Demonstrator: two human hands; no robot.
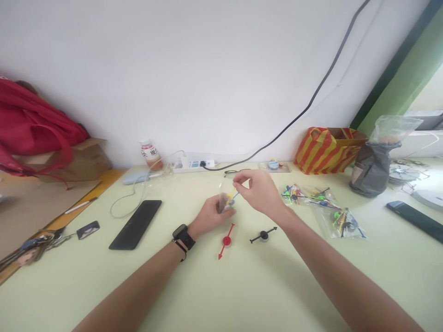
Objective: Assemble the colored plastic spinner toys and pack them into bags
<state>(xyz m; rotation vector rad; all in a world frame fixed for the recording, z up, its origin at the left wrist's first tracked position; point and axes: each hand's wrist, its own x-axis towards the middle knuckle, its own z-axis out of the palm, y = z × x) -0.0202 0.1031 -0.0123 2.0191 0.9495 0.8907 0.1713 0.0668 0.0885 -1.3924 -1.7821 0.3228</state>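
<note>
My left hand (213, 213) is closed around a small clear plastic bag (222, 203) with yellow, blue and pale parts inside. Above the bag's mouth, my right hand (258, 191) pinches the tip of a thin yellow arrow (234, 188); a blue stick shows just beneath it. On the table below the hands lies a red arrow spinner (226, 241) on a round base. To its right is a black arrow spinner (264, 235) of the same kind. The lower part of the yellow arrow is hard to make out.
Several clear bags of coloured spinner parts (341, 222) lie to the right. A black phone (136, 225), keys (41, 242) and a bottle (151, 156) are on the left. Along the wall stand a power strip (194, 164), glasses (230, 173) and a striped bag (325, 152).
</note>
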